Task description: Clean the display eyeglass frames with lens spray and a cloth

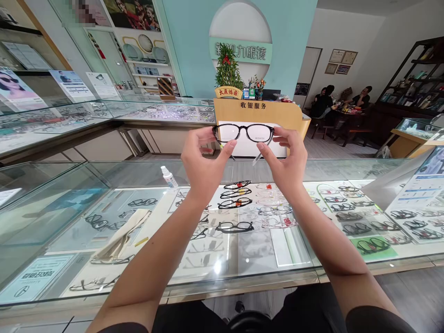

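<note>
A pair of black-framed glasses [243, 127] is held up above the glass display case [256, 273], its lenses facing me. My left hand [204, 159] pinches the left end of the frame between thumb and fingers. At the right end, my right hand [287, 159] grips the frame the same way. Beneath the hands, several dark glasses [235, 203] lie in a column on the glass top, and another dark pair [235, 226] rests nearer to me. Clear-framed glasses [277, 211] with red tags lie to their right.
A small white bottle [169, 177] stands at the case's back edge. A beige cloth [121, 236] lies at left. Sign boards [421, 185] stand at right. Beyond are a wooden counter [298, 121] and people seated at a table [347, 110].
</note>
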{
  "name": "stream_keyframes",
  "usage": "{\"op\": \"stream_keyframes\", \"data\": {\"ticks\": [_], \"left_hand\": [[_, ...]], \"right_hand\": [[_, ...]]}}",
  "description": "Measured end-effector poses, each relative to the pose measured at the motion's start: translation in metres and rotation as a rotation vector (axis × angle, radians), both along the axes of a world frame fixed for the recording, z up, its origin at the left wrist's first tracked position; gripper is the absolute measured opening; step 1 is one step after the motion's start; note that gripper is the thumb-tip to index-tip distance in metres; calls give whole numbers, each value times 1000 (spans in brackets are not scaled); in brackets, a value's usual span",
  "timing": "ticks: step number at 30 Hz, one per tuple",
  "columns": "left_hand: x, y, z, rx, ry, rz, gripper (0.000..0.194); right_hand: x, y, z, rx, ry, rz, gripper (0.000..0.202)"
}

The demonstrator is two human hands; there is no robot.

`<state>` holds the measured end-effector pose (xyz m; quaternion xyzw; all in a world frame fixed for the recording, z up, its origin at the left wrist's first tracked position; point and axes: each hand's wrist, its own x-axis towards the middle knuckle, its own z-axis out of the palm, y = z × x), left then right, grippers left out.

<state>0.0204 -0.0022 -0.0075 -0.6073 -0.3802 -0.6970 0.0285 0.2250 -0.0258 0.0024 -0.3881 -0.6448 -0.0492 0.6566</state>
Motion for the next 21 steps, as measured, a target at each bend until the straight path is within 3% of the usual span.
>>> {"op": "stream_keyframes", "data": {"ticks": [8, 21], "left_hand": [[-1, 3, -2, -12, 34, 3, 54], [-4, 7, -5, 81, 66, 143, 58]], "right_hand": [[4, 1, 1, -19, 10, -15, 42], [6, 5, 0, -120, -13, 9, 37]]}}
